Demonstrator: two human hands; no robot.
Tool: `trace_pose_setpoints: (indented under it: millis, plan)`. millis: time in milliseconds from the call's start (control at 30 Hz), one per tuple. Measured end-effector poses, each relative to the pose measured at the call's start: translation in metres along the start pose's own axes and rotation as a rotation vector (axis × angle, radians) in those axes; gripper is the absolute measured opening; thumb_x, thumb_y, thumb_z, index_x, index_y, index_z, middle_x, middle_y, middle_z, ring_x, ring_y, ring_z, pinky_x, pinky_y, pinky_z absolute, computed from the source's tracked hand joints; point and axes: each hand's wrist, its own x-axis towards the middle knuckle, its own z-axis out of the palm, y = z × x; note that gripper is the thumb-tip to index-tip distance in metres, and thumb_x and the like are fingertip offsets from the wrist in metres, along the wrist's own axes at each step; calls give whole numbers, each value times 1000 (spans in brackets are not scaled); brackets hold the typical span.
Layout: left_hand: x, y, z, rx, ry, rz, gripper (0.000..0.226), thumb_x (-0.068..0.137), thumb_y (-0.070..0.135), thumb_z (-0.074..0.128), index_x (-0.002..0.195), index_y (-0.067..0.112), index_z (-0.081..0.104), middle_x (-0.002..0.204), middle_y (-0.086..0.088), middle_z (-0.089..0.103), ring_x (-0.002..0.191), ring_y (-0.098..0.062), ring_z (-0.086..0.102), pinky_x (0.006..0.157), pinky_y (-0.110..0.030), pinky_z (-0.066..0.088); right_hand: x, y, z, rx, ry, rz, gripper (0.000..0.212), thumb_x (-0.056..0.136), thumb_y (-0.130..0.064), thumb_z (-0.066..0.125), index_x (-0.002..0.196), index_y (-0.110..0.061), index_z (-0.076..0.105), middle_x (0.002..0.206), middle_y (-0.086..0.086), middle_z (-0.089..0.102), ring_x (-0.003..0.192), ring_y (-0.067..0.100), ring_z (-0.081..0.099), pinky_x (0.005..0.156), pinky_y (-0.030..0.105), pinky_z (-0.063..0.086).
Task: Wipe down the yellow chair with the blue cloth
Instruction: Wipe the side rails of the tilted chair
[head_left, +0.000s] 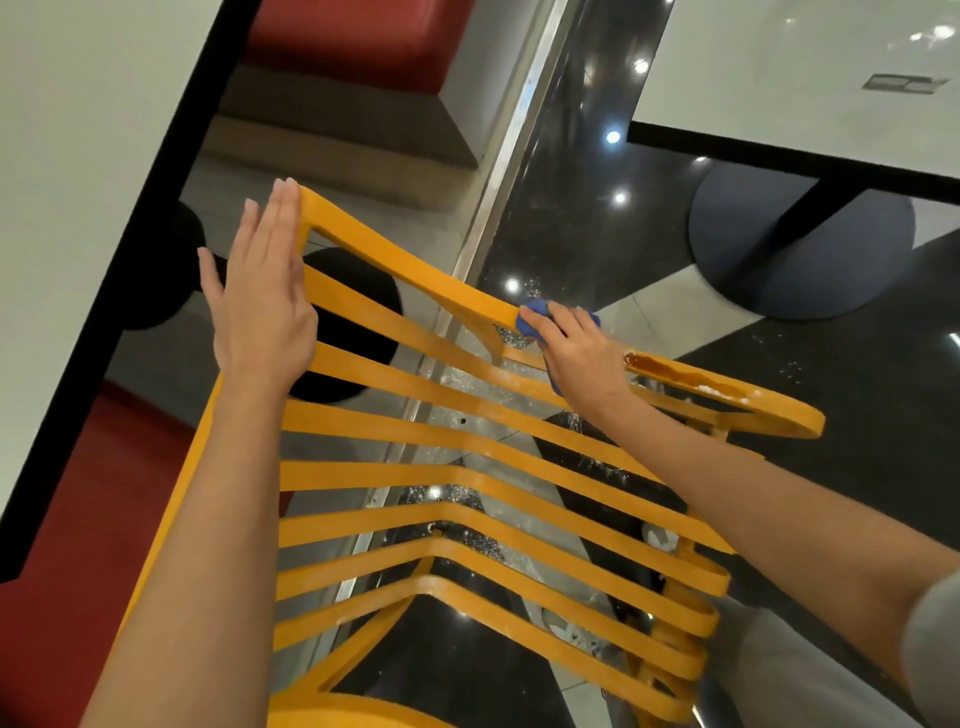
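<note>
Hands well apart — left hand (262, 291) flat and open against yellow chair's (467, 467) far corner, right hand (576, 353) clamped on blue cloth (532, 322) mid top rail; rail runs left-right, brown stain (670, 370) just right of cloth — right hand nearer.

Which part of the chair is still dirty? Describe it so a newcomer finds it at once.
Start at the yellow chair with its horizontal slats. Follow its top rail to the right, past the right hand pressing the blue cloth. Just beyond lies a brown, sticky-looking stain with whitish residue; the rail left of the cloth looks plain yellow.
</note>
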Motion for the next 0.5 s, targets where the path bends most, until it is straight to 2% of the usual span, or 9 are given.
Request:
trace_pose_setpoints:
  millis: [100,200,300,367,500]
  plan:
    - [0,3,0,3,9,-4,53,108,16,23,157,34,11,163,13,17,151,-11,9,121,-55,2,-31,31,-8,-38,-30,-62,59,76,-4,80,130,-13,59,129,12,60,111,32,59,70,41,60]
    - [1,6,1,36,22,10,55,107,14,25,157,33,10,163,15,17,152,-9,7,120,-59,0,-17,27,-10,-56,-10,-40,52,74,-3,82,122,-12,65,122,11,65,104,32,64,70,39,59]
    - [-4,7,6,222,95,0,61,104,9,30,158,25,6,164,9,13,153,-15,2,117,-65,-1,4,6,-6,-6,-26,-84,47,73,-5,83,118,-13,68,117,11,68,98,31,67,73,38,59]
    - [-10,22,20,339,138,37,60,104,12,33,157,17,7,166,-1,7,153,-21,0,117,-63,-1,9,3,-7,20,-40,-81,50,73,-8,84,120,-14,67,119,10,67,99,31,67,71,38,60]
    - [-25,57,76,477,-104,275,62,102,26,44,157,21,16,166,-5,6,152,-26,-4,118,-63,3,-18,24,-8,115,-6,-79,53,76,-5,81,125,-18,65,126,9,65,108,32,64,76,41,60]
